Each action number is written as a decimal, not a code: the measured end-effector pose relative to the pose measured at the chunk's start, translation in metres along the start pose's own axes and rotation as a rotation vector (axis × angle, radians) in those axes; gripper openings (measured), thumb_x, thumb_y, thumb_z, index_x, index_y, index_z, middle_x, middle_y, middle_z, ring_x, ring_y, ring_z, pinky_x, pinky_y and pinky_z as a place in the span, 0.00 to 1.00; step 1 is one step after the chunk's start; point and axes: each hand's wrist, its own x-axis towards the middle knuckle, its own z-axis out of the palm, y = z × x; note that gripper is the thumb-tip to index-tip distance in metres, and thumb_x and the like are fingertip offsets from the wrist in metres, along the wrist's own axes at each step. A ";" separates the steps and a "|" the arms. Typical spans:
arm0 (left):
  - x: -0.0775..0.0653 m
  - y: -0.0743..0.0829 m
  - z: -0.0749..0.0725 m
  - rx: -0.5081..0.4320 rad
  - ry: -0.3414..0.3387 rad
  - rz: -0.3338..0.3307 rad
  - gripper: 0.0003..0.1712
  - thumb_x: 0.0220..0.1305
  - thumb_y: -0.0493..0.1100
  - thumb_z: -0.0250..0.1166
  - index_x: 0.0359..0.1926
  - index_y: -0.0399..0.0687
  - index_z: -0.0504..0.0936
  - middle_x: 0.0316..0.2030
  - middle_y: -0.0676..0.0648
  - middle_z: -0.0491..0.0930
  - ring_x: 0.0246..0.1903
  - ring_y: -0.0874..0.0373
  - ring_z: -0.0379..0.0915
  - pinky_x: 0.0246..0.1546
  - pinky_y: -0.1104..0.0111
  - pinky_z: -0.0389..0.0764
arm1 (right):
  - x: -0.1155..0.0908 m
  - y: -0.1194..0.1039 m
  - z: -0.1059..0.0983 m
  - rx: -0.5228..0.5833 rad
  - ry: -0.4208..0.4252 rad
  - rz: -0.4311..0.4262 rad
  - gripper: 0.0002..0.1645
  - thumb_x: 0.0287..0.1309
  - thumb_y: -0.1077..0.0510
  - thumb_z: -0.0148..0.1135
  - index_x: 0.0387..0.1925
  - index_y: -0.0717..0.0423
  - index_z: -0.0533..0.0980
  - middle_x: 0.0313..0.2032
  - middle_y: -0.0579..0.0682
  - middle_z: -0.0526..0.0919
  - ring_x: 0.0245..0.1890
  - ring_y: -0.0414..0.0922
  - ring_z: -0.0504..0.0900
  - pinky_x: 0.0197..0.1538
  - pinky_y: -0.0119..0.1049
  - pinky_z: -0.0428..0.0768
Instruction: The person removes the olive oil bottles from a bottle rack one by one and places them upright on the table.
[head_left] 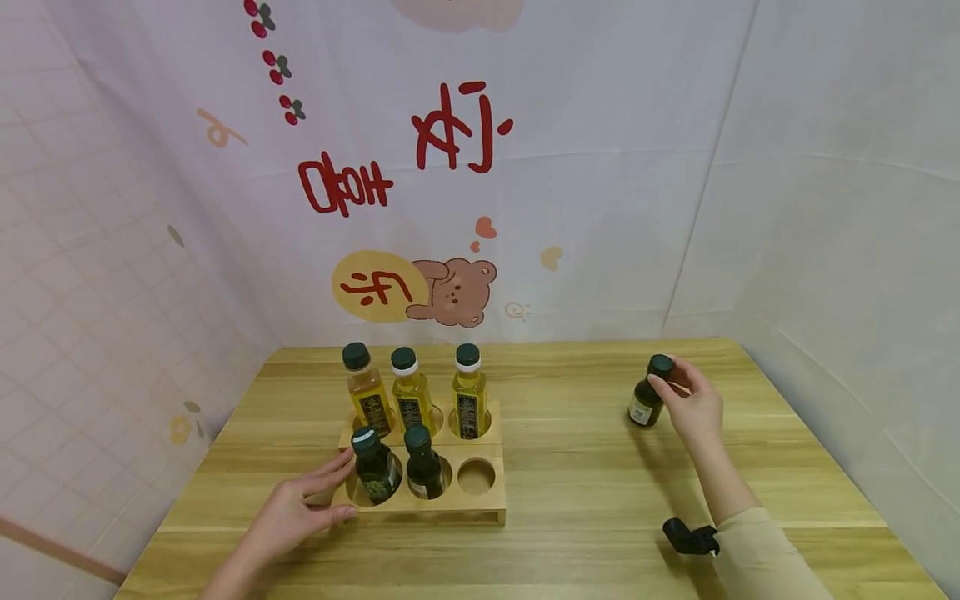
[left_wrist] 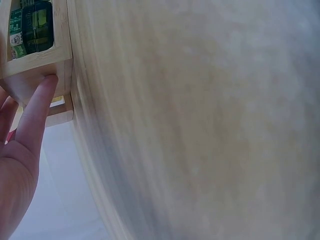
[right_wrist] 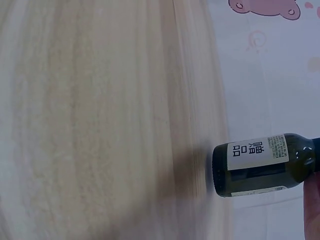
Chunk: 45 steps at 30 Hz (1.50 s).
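Bottle (head_left: 647,402), cap (head_left: 661,364) uppermost, long axis near vertical; dark, with pale label (right_wrist: 245,151). Right hand (head_left: 694,407) pinches its top; left hand (head_left: 296,507), fingers (left_wrist: 35,115) extended, touches rack (head_left: 420,506).

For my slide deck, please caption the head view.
Left hand touches a wooden rack of five bottles; right hand holds a small dark bottle near its cap.
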 end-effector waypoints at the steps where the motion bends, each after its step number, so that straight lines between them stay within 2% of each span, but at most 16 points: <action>1: 0.000 0.000 0.000 -0.002 -0.002 0.000 0.36 0.52 0.50 0.77 0.62 0.45 0.79 0.68 0.47 0.68 0.61 0.46 0.66 0.41 0.71 0.82 | 0.000 0.001 0.000 -0.003 0.001 0.002 0.26 0.61 0.58 0.69 0.59 0.62 0.76 0.42 0.40 0.80 0.42 0.29 0.76 0.46 0.17 0.74; 12: 0.000 0.000 0.000 0.037 0.006 0.029 0.37 0.52 0.51 0.77 0.62 0.44 0.79 0.68 0.47 0.68 0.61 0.42 0.66 0.42 0.71 0.81 | 0.004 0.005 -0.002 -0.018 0.032 0.033 0.27 0.61 0.58 0.70 0.60 0.61 0.76 0.47 0.56 0.82 0.40 0.26 0.75 0.45 0.16 0.74; 20: 0.000 -0.002 0.001 0.028 0.019 0.032 0.37 0.51 0.51 0.77 0.61 0.44 0.80 0.68 0.48 0.68 0.62 0.42 0.66 0.42 0.70 0.81 | 0.006 0.007 -0.006 -0.019 0.054 0.057 0.28 0.61 0.58 0.69 0.61 0.62 0.75 0.47 0.54 0.82 0.40 0.26 0.75 0.44 0.16 0.74; 26: 0.000 -0.001 0.001 0.027 0.011 0.027 0.37 0.51 0.51 0.77 0.62 0.45 0.80 0.68 0.47 0.68 0.61 0.43 0.66 0.42 0.70 0.82 | 0.006 0.009 -0.009 -0.054 0.047 0.073 0.31 0.62 0.55 0.69 0.64 0.61 0.73 0.51 0.59 0.80 0.41 0.28 0.74 0.44 0.16 0.74; 30: -0.001 -0.002 0.001 0.014 0.012 0.019 0.37 0.51 0.50 0.78 0.62 0.44 0.79 0.68 0.46 0.69 0.61 0.45 0.66 0.40 0.71 0.82 | 0.004 0.011 -0.009 -0.054 0.035 0.062 0.30 0.62 0.53 0.69 0.63 0.60 0.74 0.50 0.57 0.80 0.44 0.32 0.75 0.45 0.17 0.74; 34: -0.001 -0.003 0.001 0.024 0.016 0.015 0.37 0.51 0.51 0.78 0.61 0.44 0.80 0.67 0.47 0.69 0.61 0.45 0.66 0.41 0.71 0.82 | 0.003 0.015 -0.010 -0.026 0.035 0.054 0.30 0.61 0.54 0.70 0.62 0.59 0.75 0.46 0.46 0.81 0.44 0.31 0.76 0.46 0.18 0.74; 36: -0.001 -0.004 0.001 0.040 0.021 0.014 0.37 0.50 0.51 0.78 0.61 0.44 0.80 0.67 0.47 0.69 0.61 0.45 0.67 0.42 0.71 0.81 | 0.001 0.016 -0.012 -0.025 0.023 0.046 0.30 0.61 0.53 0.70 0.63 0.58 0.74 0.47 0.45 0.81 0.45 0.31 0.76 0.46 0.18 0.74; 42: 0.000 -0.005 0.000 0.047 0.023 -0.018 0.39 0.49 0.53 0.78 0.61 0.45 0.80 0.68 0.50 0.68 0.62 0.43 0.65 0.43 0.71 0.81 | -0.006 0.013 -0.021 -0.053 0.001 -0.012 0.32 0.62 0.53 0.69 0.66 0.58 0.72 0.52 0.57 0.81 0.47 0.33 0.77 0.46 0.18 0.74; 45: 0.001 -0.004 0.000 0.044 0.012 -0.009 0.38 0.50 0.53 0.78 0.62 0.44 0.79 0.68 0.48 0.68 0.62 0.42 0.65 0.43 0.71 0.81 | -0.009 0.013 -0.025 -0.056 -0.001 -0.045 0.32 0.62 0.55 0.69 0.65 0.60 0.72 0.51 0.59 0.81 0.46 0.33 0.77 0.46 0.18 0.74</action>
